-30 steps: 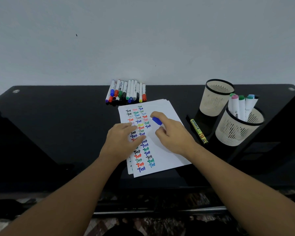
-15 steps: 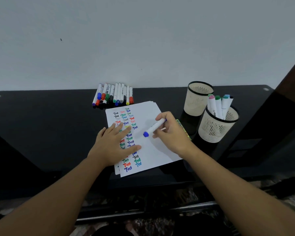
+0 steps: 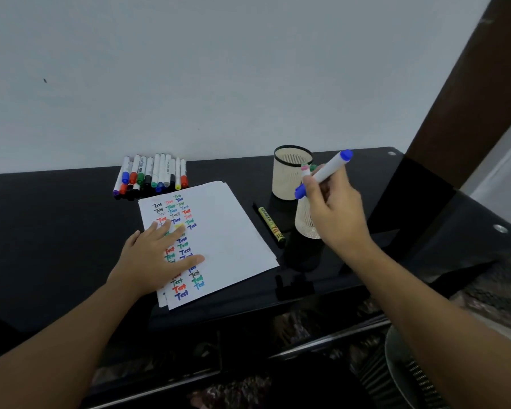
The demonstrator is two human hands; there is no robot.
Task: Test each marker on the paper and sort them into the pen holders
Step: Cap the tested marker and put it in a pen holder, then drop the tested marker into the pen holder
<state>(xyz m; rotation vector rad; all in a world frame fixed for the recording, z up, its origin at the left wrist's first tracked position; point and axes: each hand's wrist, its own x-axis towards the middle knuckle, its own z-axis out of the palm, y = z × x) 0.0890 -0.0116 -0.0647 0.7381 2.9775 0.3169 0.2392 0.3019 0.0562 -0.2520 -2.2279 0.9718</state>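
My right hand (image 3: pixel 335 211) grips a white marker with blue ends (image 3: pixel 326 171), raised over the near pen holder (image 3: pixel 304 222), which it largely hides. That cream mesh holder has a few markers in it, just visible behind my fingers. A second cream holder (image 3: pixel 289 172) stands behind it and looks empty. My left hand (image 3: pixel 157 258) rests flat on the white paper stack (image 3: pixel 224 231), over rows of coloured "Test" marks. Several capped markers (image 3: pixel 152 175) lie side by side at the back of the table.
A black and yellow marker (image 3: pixel 270 225) lies on the black glass table (image 3: pixel 56 231) between the paper and the holders. A white wall rises right behind the table. A dark brown post (image 3: pixel 460 98) stands at the right.
My right hand has lifted the blue marker off the paper and carried it right, over the near holder. The left hand stays on the paper. The camera turned right.
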